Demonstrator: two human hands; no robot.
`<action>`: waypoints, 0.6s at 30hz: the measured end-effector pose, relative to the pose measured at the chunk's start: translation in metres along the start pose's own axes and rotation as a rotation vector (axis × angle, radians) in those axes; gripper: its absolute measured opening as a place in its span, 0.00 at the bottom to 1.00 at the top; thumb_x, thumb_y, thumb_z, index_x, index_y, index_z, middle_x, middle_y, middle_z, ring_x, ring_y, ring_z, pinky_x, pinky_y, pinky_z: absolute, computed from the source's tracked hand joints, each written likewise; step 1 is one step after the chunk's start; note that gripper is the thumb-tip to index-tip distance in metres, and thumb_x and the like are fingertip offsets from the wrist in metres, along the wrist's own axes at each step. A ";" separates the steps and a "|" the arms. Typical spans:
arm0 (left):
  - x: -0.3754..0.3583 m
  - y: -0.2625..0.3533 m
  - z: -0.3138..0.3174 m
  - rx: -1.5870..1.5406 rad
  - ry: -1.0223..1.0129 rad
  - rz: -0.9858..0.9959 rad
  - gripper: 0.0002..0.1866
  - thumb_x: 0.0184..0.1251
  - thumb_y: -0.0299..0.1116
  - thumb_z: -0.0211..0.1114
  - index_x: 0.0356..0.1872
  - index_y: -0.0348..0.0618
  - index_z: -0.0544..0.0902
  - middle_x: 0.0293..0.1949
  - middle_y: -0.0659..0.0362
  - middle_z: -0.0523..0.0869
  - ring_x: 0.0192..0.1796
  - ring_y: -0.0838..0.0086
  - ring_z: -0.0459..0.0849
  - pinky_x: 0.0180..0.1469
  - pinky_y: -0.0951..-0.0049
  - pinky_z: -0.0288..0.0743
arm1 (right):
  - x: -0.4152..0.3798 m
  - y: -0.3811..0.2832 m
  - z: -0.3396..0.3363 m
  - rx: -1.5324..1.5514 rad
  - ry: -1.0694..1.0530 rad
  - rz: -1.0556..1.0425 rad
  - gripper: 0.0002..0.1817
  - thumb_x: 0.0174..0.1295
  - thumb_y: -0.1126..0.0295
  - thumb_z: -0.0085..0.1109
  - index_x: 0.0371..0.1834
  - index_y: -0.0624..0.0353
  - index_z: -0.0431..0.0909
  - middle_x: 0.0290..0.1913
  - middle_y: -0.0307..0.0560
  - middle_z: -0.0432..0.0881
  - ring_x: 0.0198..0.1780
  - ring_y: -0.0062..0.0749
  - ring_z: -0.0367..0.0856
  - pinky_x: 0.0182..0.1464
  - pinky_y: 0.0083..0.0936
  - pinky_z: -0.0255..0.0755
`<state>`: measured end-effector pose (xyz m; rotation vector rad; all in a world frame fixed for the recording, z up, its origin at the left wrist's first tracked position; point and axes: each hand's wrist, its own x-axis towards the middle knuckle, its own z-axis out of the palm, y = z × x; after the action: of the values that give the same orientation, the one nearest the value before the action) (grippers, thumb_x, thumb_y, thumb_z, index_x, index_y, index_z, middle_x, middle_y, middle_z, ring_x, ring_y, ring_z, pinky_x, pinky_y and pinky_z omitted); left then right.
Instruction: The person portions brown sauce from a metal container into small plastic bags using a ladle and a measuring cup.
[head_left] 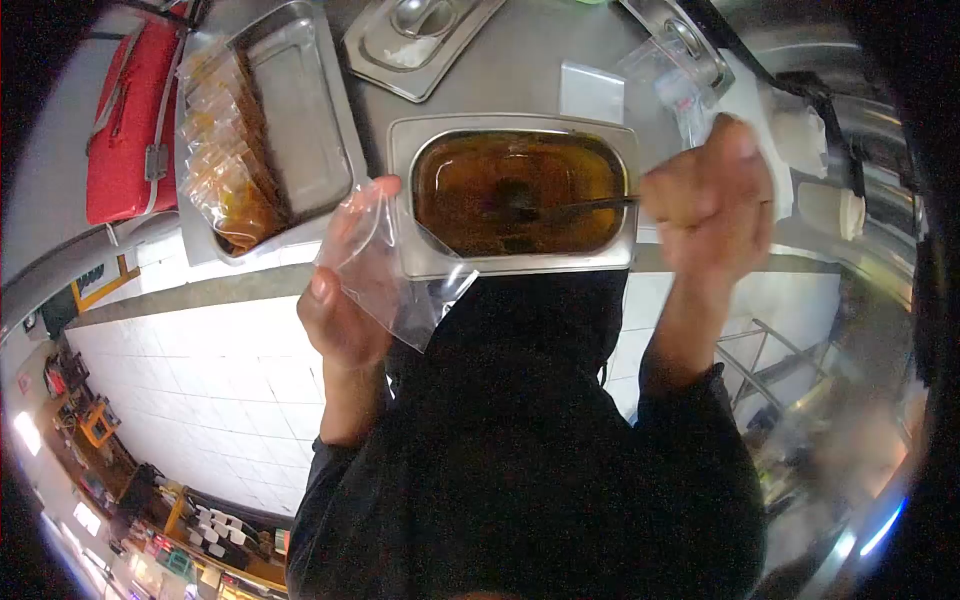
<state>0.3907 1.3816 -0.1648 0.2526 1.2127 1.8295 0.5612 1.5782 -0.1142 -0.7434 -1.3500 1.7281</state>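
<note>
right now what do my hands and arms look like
Your left hand and right hand are bare, without gloves. The sleeves are plain black and end short of both hands. The right hand is blurred, so finer details can't be told.

No readable text, labels, brands, numbers or signs; marks on the clear bag (388, 262) too small to read.

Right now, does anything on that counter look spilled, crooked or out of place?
No spill or damage shows. The red bag close beside the tray of filled pouches looks perhaps out of place near food. One metal lid, beyond the pan and to its left, lies at an angle.
</note>
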 end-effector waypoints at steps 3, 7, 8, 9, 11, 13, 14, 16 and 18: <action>0.001 0.000 0.001 0.062 0.011 0.008 0.55 0.49 0.69 0.66 0.67 0.29 0.68 0.67 0.48 0.71 0.72 0.59 0.65 0.75 0.64 0.53 | 0.011 0.011 0.002 0.262 -0.002 0.042 0.18 0.77 0.55 0.40 0.26 0.46 0.64 0.14 0.31 0.57 0.15 0.17 0.54 0.19 0.21 0.47; 0.000 0.001 -0.005 0.024 0.031 -0.043 0.55 0.48 0.69 0.66 0.67 0.29 0.67 0.67 0.47 0.71 0.72 0.59 0.65 0.74 0.64 0.54 | -0.002 0.015 0.026 -0.059 0.088 -0.016 0.19 0.78 0.54 0.36 0.28 0.48 0.63 0.14 0.32 0.58 0.16 0.18 0.53 0.19 0.23 0.49; -0.003 -0.002 -0.012 0.008 -0.032 -0.020 0.53 0.55 0.67 0.60 0.69 0.27 0.65 0.69 0.44 0.68 0.74 0.58 0.61 0.76 0.64 0.50 | -0.003 0.014 0.006 0.049 -0.034 -0.137 0.19 0.79 0.56 0.35 0.27 0.49 0.64 0.13 0.32 0.56 0.14 0.18 0.51 0.18 0.24 0.47; -0.004 -0.004 -0.016 -0.009 -0.092 0.006 0.51 0.61 0.65 0.54 0.70 0.24 0.63 0.72 0.41 0.65 0.77 0.58 0.58 0.78 0.64 0.45 | -0.002 0.001 -0.002 -0.141 0.146 -0.046 0.20 0.79 0.56 0.35 0.27 0.49 0.63 0.12 0.31 0.55 0.12 0.18 0.47 0.16 0.25 0.45; -0.004 -0.006 -0.017 -0.026 -0.105 0.020 0.51 0.61 0.65 0.53 0.70 0.24 0.62 0.73 0.41 0.64 0.77 0.58 0.58 0.78 0.65 0.46 | 0.003 -0.006 -0.005 -0.109 -0.041 -0.107 0.20 0.78 0.54 0.35 0.26 0.49 0.61 0.11 0.31 0.54 0.11 0.19 0.45 0.16 0.27 0.42; -0.006 -0.006 -0.012 -0.040 -0.136 0.020 0.51 0.61 0.65 0.52 0.71 0.25 0.61 0.73 0.41 0.64 0.77 0.59 0.58 0.77 0.66 0.47 | -0.004 0.017 0.015 -0.051 0.010 -0.121 0.20 0.78 0.53 0.36 0.25 0.48 0.61 0.11 0.30 0.54 0.11 0.18 0.46 0.16 0.26 0.42; -0.006 -0.002 -0.006 -0.072 -0.049 -0.034 0.53 0.55 0.65 0.60 0.69 0.27 0.63 0.69 0.44 0.68 0.73 0.59 0.63 0.74 0.66 0.53 | -0.006 0.024 0.022 0.010 0.061 -0.143 0.21 0.78 0.53 0.37 0.25 0.48 0.60 0.11 0.30 0.54 0.11 0.18 0.46 0.16 0.26 0.42; -0.007 -0.001 0.000 -0.104 0.037 -0.084 0.54 0.48 0.66 0.67 0.68 0.29 0.66 0.65 0.48 0.72 0.68 0.60 0.69 0.70 0.66 0.60 | -0.012 0.017 0.018 0.030 0.145 -0.153 0.21 0.78 0.53 0.37 0.25 0.48 0.60 0.11 0.30 0.54 0.11 0.18 0.46 0.16 0.25 0.42; -0.009 0.000 -0.002 -0.135 0.015 -0.082 0.53 0.49 0.65 0.67 0.67 0.29 0.67 0.65 0.48 0.72 0.68 0.60 0.69 0.71 0.66 0.59 | -0.008 0.002 -0.008 -0.107 0.057 -0.180 0.21 0.77 0.52 0.38 0.26 0.48 0.59 0.12 0.31 0.54 0.12 0.18 0.47 0.17 0.25 0.42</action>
<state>0.3947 1.3736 -0.1634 0.1114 1.0885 1.8353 0.5719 1.5750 -0.1189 -0.7014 -1.4336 1.4934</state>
